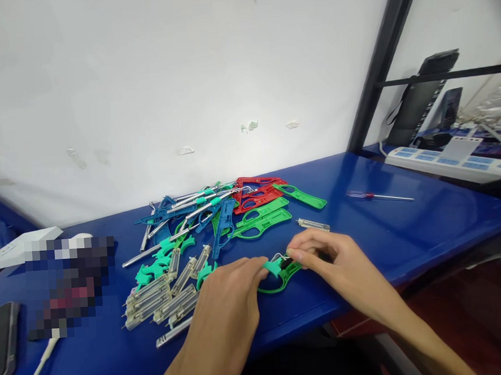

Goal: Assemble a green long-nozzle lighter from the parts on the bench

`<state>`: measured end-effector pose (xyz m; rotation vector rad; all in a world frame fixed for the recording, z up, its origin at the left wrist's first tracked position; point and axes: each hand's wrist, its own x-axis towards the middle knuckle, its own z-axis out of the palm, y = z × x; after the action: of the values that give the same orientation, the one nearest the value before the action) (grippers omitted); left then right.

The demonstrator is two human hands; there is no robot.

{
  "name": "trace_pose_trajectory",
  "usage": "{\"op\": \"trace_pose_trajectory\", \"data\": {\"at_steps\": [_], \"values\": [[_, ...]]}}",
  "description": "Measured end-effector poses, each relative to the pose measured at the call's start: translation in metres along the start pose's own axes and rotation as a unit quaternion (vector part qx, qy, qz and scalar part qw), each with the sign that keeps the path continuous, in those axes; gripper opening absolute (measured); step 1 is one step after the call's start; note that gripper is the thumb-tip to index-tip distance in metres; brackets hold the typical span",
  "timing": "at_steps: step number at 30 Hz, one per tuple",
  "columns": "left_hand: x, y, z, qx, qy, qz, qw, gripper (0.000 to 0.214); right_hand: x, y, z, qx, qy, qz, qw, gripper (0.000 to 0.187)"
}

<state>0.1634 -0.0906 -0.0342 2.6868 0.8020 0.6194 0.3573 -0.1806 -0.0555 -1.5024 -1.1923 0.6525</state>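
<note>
Both my hands work on one green plastic handle piece (281, 276) lying on the blue table (406, 229). My left hand (228, 313) pinches a small teal part (272, 267) at the handle's top. My right hand (326, 256) is closed in a pinch on the same end, where a thin wire spring shows. Just beyond my hands lies a heap of green, red and blue plastic handles (252, 207). To the left of my left hand lie several metal clips (164, 300) and teal pieces (153, 267).
A single metal clip (313, 224) lies past my right hand. A red-handled screwdriver (378, 196) rests further right. A white power strip (452, 161) sits at the far right, a phone (1, 344) and a white cable (36, 370) at the left. A white wall stands behind.
</note>
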Motion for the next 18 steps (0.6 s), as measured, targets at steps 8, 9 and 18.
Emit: {"op": "trace_pose_trajectory", "data": {"at_steps": [8,9,18], "values": [[-0.0052,-0.0012,0.0024,0.025,0.029,-0.007,0.999,0.026,0.0007,0.0006,0.0009,-0.001,-0.009,-0.005,1.0,0.018],[-0.0053,-0.0021,0.0024,0.033,0.023,-0.007,0.999,0.027,0.0009,0.0008,0.001,-0.001,-0.011,-0.005,1.0,0.018],[-0.0063,-0.0015,-0.0007,0.05,-0.027,-0.036,0.998,0.037,0.004,-0.0001,0.0022,0.007,-0.008,0.0,1.0,0.016]]}}
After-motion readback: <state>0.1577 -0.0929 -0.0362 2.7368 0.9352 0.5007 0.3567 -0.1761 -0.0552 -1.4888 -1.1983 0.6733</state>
